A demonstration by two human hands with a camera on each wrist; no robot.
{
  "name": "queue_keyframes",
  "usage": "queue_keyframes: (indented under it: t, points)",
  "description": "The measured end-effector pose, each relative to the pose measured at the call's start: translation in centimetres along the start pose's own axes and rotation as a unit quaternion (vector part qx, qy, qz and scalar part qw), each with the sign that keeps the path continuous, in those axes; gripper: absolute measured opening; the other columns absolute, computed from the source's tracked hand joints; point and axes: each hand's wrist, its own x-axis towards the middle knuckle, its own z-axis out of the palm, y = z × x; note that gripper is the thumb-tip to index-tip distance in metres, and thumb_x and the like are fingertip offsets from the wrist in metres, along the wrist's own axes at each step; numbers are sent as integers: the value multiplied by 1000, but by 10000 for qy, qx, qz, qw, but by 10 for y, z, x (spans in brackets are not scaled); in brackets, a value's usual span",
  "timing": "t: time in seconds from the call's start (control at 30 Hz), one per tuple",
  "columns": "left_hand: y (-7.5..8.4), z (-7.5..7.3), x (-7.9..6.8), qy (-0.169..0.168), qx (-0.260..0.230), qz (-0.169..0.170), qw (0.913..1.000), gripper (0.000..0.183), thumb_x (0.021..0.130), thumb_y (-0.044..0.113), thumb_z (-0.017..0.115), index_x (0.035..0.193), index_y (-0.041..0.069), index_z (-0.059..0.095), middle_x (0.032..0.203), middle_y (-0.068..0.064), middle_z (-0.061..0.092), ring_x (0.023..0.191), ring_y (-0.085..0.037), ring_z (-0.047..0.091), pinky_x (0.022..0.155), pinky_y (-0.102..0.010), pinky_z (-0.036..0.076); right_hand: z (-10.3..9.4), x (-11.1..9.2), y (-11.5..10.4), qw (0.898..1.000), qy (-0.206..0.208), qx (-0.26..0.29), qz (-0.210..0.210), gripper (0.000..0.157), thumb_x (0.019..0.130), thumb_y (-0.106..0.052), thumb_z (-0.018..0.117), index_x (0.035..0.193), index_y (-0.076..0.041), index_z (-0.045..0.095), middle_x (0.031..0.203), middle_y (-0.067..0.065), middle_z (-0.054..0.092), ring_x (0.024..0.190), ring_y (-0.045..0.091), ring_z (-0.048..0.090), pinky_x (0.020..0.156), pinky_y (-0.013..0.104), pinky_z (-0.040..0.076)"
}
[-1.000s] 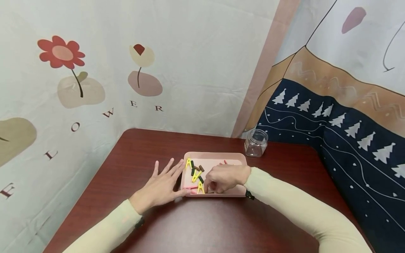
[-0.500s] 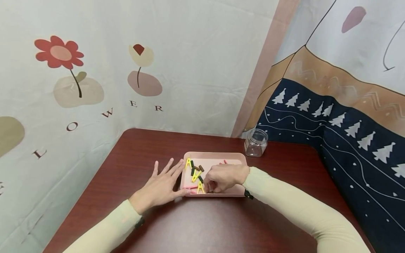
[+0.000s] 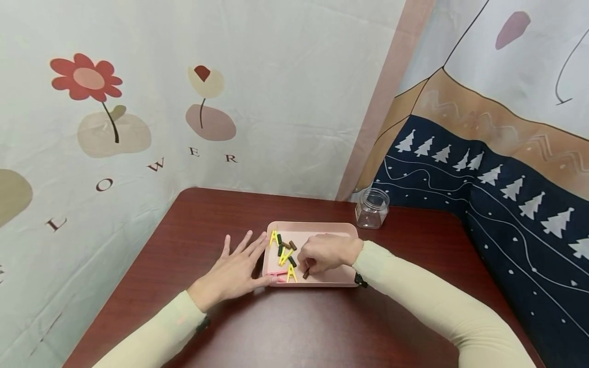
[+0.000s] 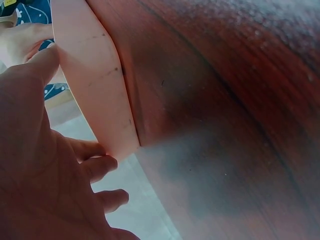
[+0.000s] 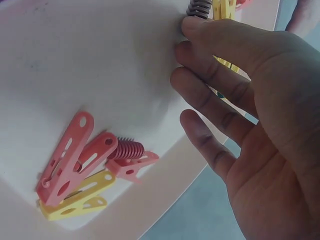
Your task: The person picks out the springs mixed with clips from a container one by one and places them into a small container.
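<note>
A shallow pink tray [image 3: 308, 228] lies on the table, holding plastic clips and coil springs. My right hand [image 3: 324, 251] reaches into it, pinching a brown spring [image 3: 306, 274] at the fingertips near the front wall; the thumb meets this spring [image 5: 199, 8] in the right wrist view. My left hand [image 3: 234, 270] lies with fingers spread along the tray's left side, thumb at the front left corner. Beside that thumb are a pink clip [image 3: 278, 274] and a yellow clip [image 3: 292, 274]. More yellow clips [image 3: 274, 237], dark green springs [image 3: 292, 261] and brown springs [image 3: 293, 245] fill the left half.
In the right wrist view a pink clip [image 5: 62, 162], a yellow clip [image 5: 77, 200] and a red spring [image 5: 128, 149] lie in the tray's other end. A clear jar [image 3: 372, 209] stands behind the tray's right corner on the dark red table [image 3: 221, 209].
The brown spring by the front wall now stands slanted at the right hand's fingertips, where it lay flatter and partly hidden before. The left hand has stayed in place.
</note>
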Motion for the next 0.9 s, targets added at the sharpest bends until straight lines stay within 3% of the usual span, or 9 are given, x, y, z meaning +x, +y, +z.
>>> queue_keyframes:
  t: [0.4,0.67,0.9]
  points:
    - [0,1,1,10,-40,-43,10000,115,102,82,70,186,15,31,194,-7,33,182,-47,25,136,-92,12,-3,-12,4,9988,346,299,150,14,101,-5,87,109,-17,87,103,-8,84,90,-3,68,85,16,58]
    - [1,0,1,13,-117,-32,9999,115,102,80,73,186,14,31,194,-8,33,181,-48,28,135,-93,14,-1,-26,10,9949,912,347,240,12,100,-8,87,105,-19,83,89,-10,72,83,3,62,76,17,52]
    - [2,-2,0,-39,-160,-49,9999,116,102,81,72,186,14,31,194,-9,32,181,-48,26,135,-93,13,0,-43,12,9899,1260,574,293,25,104,-10,81,128,-15,85,91,-6,70,83,5,60,76,18,51]
